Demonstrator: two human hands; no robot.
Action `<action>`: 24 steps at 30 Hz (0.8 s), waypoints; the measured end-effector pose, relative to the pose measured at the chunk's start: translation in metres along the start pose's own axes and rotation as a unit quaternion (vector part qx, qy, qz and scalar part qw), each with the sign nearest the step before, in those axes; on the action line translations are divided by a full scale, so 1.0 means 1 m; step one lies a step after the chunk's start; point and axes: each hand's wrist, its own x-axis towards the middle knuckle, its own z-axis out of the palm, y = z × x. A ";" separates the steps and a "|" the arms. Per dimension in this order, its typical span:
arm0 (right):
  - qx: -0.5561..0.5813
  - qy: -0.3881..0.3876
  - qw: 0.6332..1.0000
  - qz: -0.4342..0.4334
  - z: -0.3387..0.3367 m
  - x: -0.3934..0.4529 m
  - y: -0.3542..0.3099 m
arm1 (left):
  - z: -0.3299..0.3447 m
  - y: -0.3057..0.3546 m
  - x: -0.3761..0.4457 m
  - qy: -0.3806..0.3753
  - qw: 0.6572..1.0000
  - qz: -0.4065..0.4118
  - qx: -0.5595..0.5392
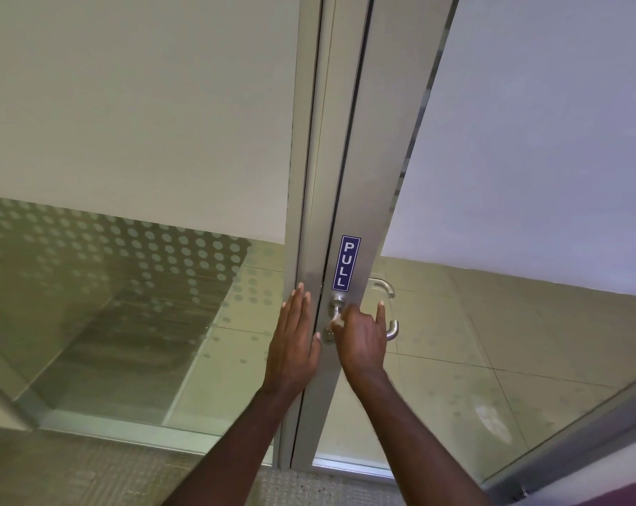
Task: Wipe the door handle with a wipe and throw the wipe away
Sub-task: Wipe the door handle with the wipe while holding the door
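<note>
While the left hand (293, 337) lies flat against the metal frame post (305, 213), fingers straight and together, palm on the metal and holding nothing, the right hand (362, 339) is at the door handle (392, 332). Right hand curled over the near part of the lever, just below its round base (337, 304); one finger (381, 315) points up, clear of the others. A small scrap of pale wipe (336, 322) shows at the left edge of that hand, pressed between the fingers and the handle; most of it is hidden under the hand. The handle's curved far end sticks out to the right of the hand. A second, similar handle (384, 286) shows through the glass behind it. Blue PULL sticker (346, 262) runs vertically on the door stile (363, 177), directly above the handle base. A keyhole cylinder (329, 337) sits just below, between the two hands. Frosted glass panels fill both sides above; lower glass to the left carries a dot pattern (145, 250). Pale tiled floor (491, 341) visible through the clear glass at right. Both forearms bare.
</note>
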 end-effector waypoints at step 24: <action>-0.021 0.008 0.999 0.048 0.019 0.004 -0.028 | -0.003 -0.007 -0.008 -0.006 0.999 -0.032 -0.036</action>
